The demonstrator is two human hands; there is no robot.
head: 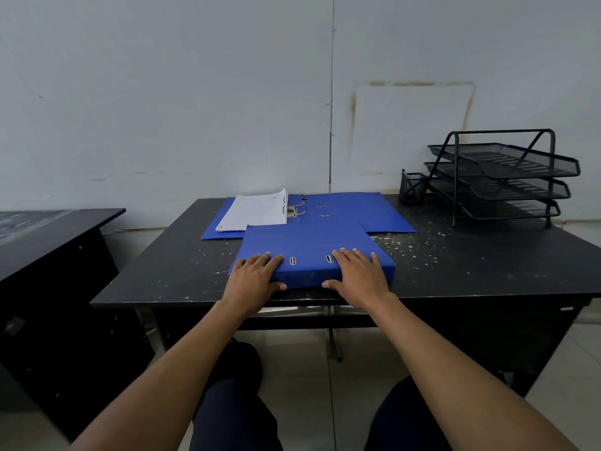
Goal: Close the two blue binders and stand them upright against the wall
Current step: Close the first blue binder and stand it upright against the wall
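Note:
A closed blue binder [309,245] lies flat near the front edge of the black desk [156,275]. My left hand [255,278] grips its near left corner, fingers on the cover and thumb on the spine. My right hand [359,275] holds the near right part the same way. Behind it a second blue binder [357,208] lies open flat close to the wall [195,109], its far edge partly under the closed one. White papers [257,211] rest on its left half beside the metal ring clip [297,208].
A black wire three-tier paper tray [507,177] stands at the desk's back right, with a black mesh pen holder [412,188] to its left. A lower black cabinet [48,242] stands left of the desk. White specks cover the desk surface.

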